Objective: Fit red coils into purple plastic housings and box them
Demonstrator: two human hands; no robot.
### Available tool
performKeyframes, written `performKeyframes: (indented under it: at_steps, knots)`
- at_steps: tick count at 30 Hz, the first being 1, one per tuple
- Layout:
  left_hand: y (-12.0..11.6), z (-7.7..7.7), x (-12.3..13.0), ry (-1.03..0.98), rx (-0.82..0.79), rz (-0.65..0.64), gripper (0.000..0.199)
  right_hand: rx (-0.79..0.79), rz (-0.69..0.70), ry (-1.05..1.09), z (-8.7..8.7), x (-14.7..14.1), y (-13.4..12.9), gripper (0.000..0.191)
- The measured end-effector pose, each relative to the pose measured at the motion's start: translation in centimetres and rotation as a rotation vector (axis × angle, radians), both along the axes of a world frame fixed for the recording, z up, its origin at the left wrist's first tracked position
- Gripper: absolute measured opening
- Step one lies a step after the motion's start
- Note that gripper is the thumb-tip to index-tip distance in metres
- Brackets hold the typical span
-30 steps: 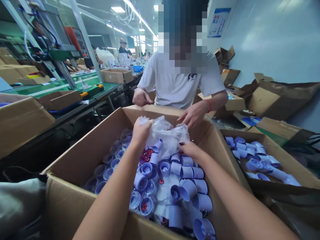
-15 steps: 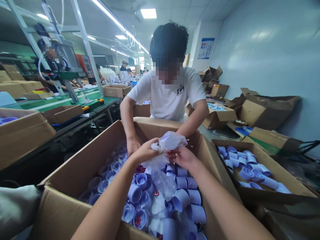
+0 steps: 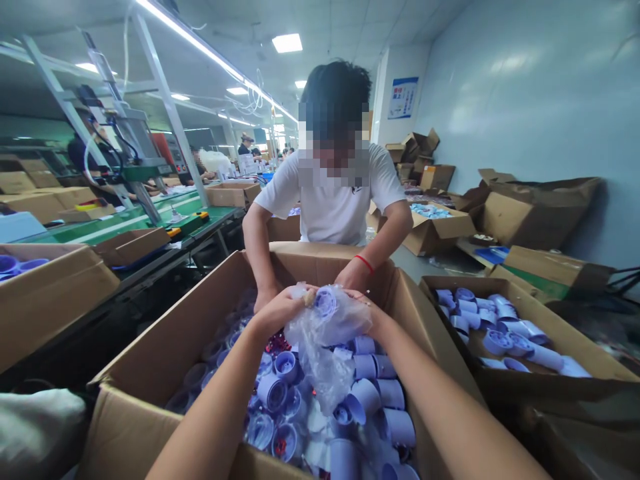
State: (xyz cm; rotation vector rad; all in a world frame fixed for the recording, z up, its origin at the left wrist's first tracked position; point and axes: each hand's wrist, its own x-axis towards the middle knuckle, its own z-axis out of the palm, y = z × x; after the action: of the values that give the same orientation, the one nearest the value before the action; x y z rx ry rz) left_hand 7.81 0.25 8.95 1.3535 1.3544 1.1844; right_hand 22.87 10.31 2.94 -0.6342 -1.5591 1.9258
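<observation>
Over a large cardboard box (image 3: 135, 353), a crumpled clear plastic bag (image 3: 323, 373) hangs between my hands. A round purple cup (image 3: 326, 303) shows through its upper part. My left hand (image 3: 283, 309) grips the bag's left side, thumb near the cup. On the other side, my right hand (image 3: 370, 312) holds the bag, its fingers partly hidden behind the plastic. Below lie many purple cups (image 3: 397, 427), several clear cups (image 3: 260, 430) and small red pieces (image 3: 277, 344).
Across the box a co-worker (image 3: 333, 207) in a white T-shirt leans in, both hands down inside it. Another open box (image 3: 575, 333) of purple cups stands at right. To the left run a green conveyor (image 3: 190, 200) and a press machine (image 3: 140, 137).
The bag has turned and spread in my hands, so the purple cup now shows inside. Red pieces seen at my right hand are no longer visible there. The co-worker's red-banded wrist has come into view.
</observation>
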Motion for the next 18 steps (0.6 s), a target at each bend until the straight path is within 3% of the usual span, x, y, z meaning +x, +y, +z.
performKeyframes:
  at_steps: [6,9,14,18]
  knots:
    - [0.1,0.2,0.0,0.118,-0.003,0.064,0.031,0.019,-0.036,-0.008,0.4,0.5,0.0,0.033]
    - [0.0,0.3,-0.1,0.150,-0.015,0.060,0.026,0.054,0.012,-0.045,1.0,1.0,-0.5,0.034]
    - [-0.2,0.4,-0.2,0.195,-0.057,-0.100,0.014,0.114,0.157,-0.162,1.9,1.8,-1.0,0.022]
    - [-0.5,0.6,-0.2,0.083,-0.102,-0.206,0.015,0.161,0.269,-0.340,2.2,2.4,-0.9,0.022]
